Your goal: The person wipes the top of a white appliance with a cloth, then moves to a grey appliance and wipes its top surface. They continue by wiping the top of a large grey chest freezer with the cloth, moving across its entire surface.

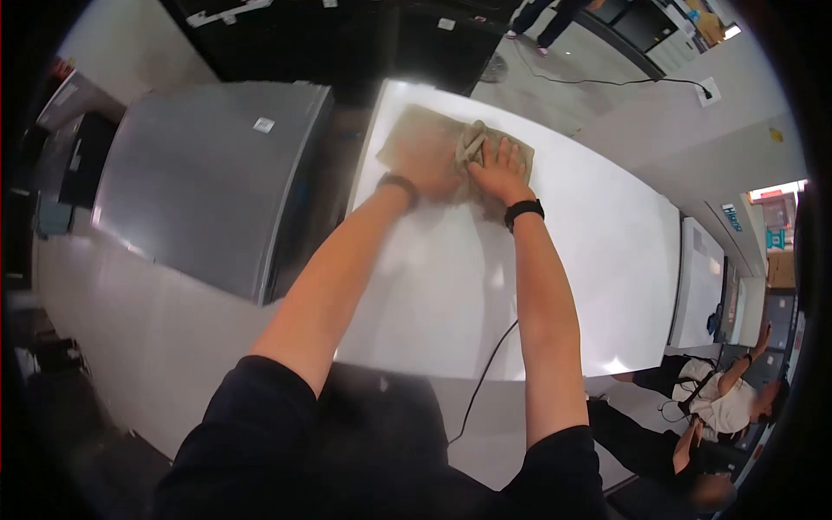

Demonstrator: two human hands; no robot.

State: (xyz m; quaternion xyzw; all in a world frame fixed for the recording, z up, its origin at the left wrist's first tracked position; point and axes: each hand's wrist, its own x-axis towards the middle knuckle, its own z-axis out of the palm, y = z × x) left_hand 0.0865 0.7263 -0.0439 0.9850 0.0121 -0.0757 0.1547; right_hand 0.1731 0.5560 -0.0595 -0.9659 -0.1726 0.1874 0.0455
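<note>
A tan cloth (471, 143) lies partly bunched on a white table top (598, 251), near its far edge. My right hand (503, 170) rests on the cloth's right part, fingers spread and pointing away from me. On the cloth's left part is my left hand (431, 165), smeared by motion, so its fingers cannot be made out. The cloth has a raised fold between the two hands.
A grey cabinet or box (208, 182) stands left of the table across a narrow gap. A black cable (485, 381) runs below the near edge. People (719, 394) are at the lower right; another person's legs (546, 22) show at the top.
</note>
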